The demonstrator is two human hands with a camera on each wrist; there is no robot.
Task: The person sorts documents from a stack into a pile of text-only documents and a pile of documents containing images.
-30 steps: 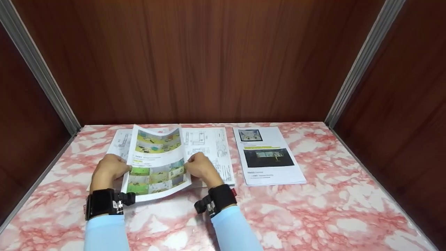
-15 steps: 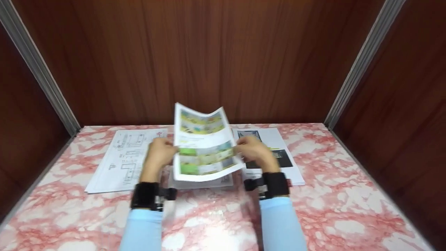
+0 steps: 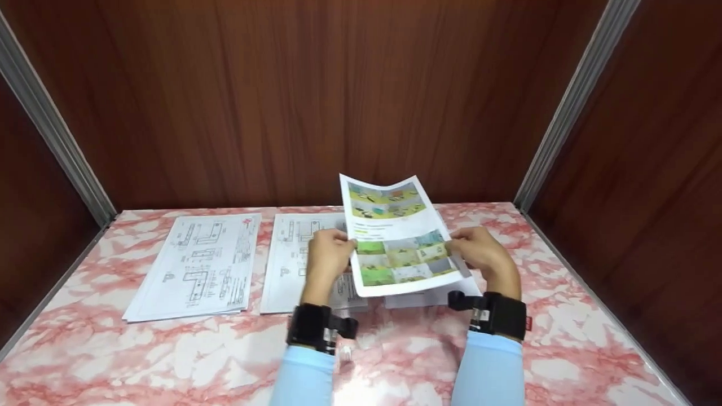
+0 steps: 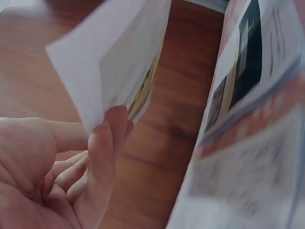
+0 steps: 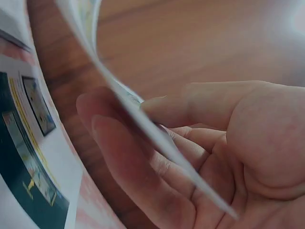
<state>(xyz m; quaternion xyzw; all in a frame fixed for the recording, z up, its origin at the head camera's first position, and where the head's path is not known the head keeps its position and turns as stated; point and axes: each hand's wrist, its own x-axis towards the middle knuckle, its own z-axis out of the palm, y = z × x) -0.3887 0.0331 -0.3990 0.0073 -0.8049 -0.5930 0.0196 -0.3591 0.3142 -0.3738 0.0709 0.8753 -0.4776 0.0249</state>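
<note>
A printed sheet of paper [image 3: 395, 228] with green and yellow pictures is held up off the table, its middle sagging between both hands. At its left edge my left hand [image 3: 330, 254] pinches it between thumb and fingers. My right hand [image 3: 482, 252] pinches the opposite edge; in the right wrist view the paper [image 5: 157, 136] runs between thumb and fingers. Below the held sheet lies a stack with a dark picture [image 5: 35, 152], mostly covered in the head view. Behind my left hand is a stack of line drawings [image 3: 287, 282], partly hidden.
Another stack of technical drawings [image 3: 197, 265] lies at the left of the marbled pink and white table [image 3: 225, 361]. Wood-grain panels [image 3: 282, 101] close off the back and sides, with metal posts [image 3: 569, 113] at the corners.
Both hands have lifted the printed sheet off the left stack and carried it right, past the middle stack, to over the right one. The left and middle drawing stacks are uncovered more.
</note>
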